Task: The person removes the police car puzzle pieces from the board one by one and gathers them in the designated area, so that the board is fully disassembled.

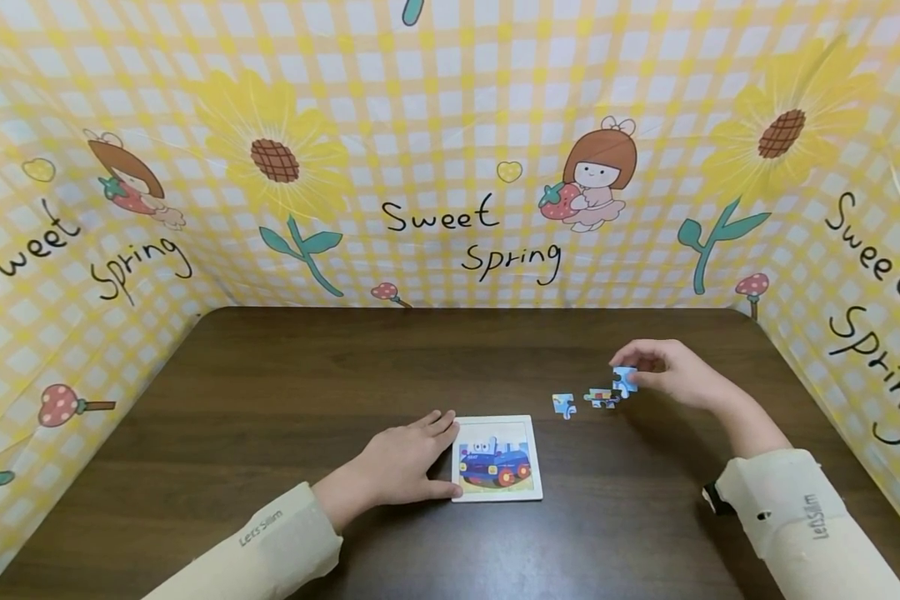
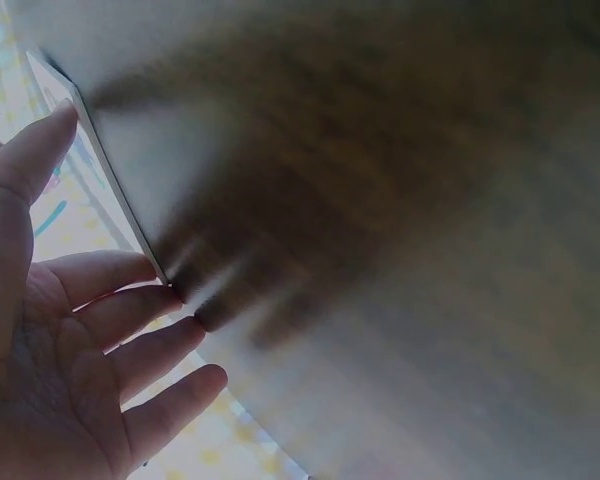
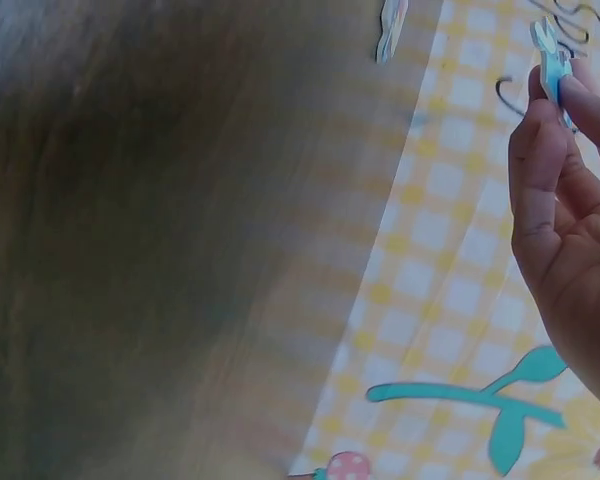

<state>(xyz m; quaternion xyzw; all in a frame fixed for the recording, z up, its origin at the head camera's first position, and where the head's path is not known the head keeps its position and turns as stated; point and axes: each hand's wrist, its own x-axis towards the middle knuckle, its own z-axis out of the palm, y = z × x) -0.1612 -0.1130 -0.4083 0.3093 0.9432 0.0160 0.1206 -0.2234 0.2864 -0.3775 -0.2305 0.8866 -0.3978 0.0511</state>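
Observation:
A white-framed jigsaw puzzle (image 1: 535, 493) lies flat on the table, its lower part filled with a blue vehicle picture and its upper part pale. My left hand (image 1: 408, 462) rests at the frame's left edge, thumb and fingers spread along it; the left wrist view shows those fingers (image 2: 130, 320) fairly straight. Up and to the right, my right hand (image 1: 671, 371) pinches a light blue jigsaw piece (image 1: 624, 380) between thumb and fingers. In the right wrist view that piece (image 3: 552, 75) shows edge-on at the fingertips.
Beside the held piece lie more loose pieces (image 1: 601, 397), close together, and one blue piece (image 1: 563, 405) nearer the frame. The dark wooden table (image 1: 307, 358) meets a yellow checked cloth (image 1: 435, 125) at its back and sides.

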